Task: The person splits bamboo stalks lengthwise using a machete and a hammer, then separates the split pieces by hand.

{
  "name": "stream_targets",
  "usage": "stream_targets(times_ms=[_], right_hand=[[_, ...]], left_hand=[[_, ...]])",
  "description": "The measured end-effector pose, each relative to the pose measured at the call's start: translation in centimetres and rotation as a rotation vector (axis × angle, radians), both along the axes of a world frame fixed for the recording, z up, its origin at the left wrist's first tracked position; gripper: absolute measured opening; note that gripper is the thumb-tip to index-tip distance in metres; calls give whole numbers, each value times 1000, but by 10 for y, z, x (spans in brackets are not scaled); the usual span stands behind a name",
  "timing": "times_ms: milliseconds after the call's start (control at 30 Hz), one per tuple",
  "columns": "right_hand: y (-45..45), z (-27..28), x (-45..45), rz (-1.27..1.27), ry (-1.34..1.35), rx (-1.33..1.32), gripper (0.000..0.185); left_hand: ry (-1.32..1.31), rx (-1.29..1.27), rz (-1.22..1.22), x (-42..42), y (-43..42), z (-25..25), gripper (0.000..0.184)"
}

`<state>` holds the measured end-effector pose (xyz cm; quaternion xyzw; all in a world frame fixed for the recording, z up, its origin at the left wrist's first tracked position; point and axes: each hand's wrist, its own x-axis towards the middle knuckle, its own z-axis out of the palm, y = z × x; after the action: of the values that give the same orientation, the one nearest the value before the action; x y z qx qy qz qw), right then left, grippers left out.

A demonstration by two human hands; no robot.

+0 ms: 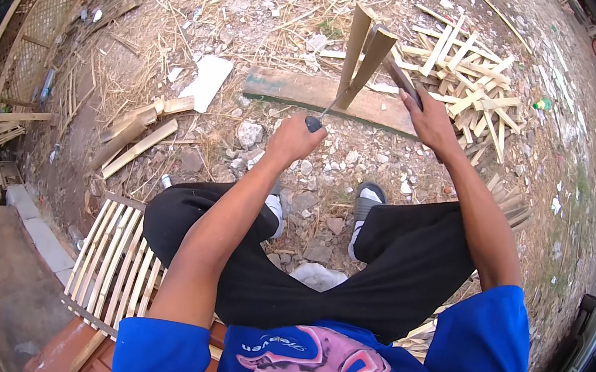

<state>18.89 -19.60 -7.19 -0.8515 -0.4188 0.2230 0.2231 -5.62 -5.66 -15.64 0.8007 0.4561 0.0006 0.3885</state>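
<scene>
My left hand [296, 140] is closed around the black handle of a knife [313, 124]. Its thin blade reaches up toward a piece of split wood [370, 61], which stands on end and parts into a V at the top. Under that piece lies a long, worn plank [288, 88] on the ground. To the right, my right hand [432, 122] grips a dark wooden stick [403, 78], whose far end is close beside the split wood; I cannot tell if they touch.
A heap of pale wood strips [475, 77] lies at the right. Thicker wood pieces [140, 148] and a white slab [206, 82] are at the left. A slatted wooden frame [114, 260] sits by my left knee. Stones and straw cover the ground.
</scene>
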Motion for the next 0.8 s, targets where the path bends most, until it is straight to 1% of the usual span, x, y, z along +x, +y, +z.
stream_targets(times_ms=[33,133,167,200,267,300,400,433,533,600,667,800], right_hand=[[0,-7,3,-14,-1,60,49],[-3,-28,0,2,22,93,48],[-4,-41,4,37,-87,-70,48],[-5,-44,5,121,-92,-171,47],[-9,-60,9,140,-163,-154,48],[-8,-55,7,145,-143,-162,48],[-5,-36,19,147,-110,-163,48],[-6,-31,19,134,-96,-151,48],[-4,-13,16,81,-30,-46,52],[-5,-19,15,62,-11,13,50],[-8,-51,20,97,-85,-65,49],[-11,-57,37,133,-168,-193,46]], left_hand=[[25,-21,0,2,0,4,56],[12,-1,-17,5,0,0,52],[16,-11,-14,7,0,1,53],[14,-2,-27,8,1,-2,54],[13,16,-40,4,1,-10,56],[33,1,-34,4,0,-7,58],[18,7,-14,3,1,-9,55],[28,-54,-35,3,4,-6,55],[14,4,5,4,0,-7,55],[39,-27,-11,6,-1,-2,55],[38,-15,-15,8,-5,3,55],[38,-8,-17,9,-8,-2,55]])
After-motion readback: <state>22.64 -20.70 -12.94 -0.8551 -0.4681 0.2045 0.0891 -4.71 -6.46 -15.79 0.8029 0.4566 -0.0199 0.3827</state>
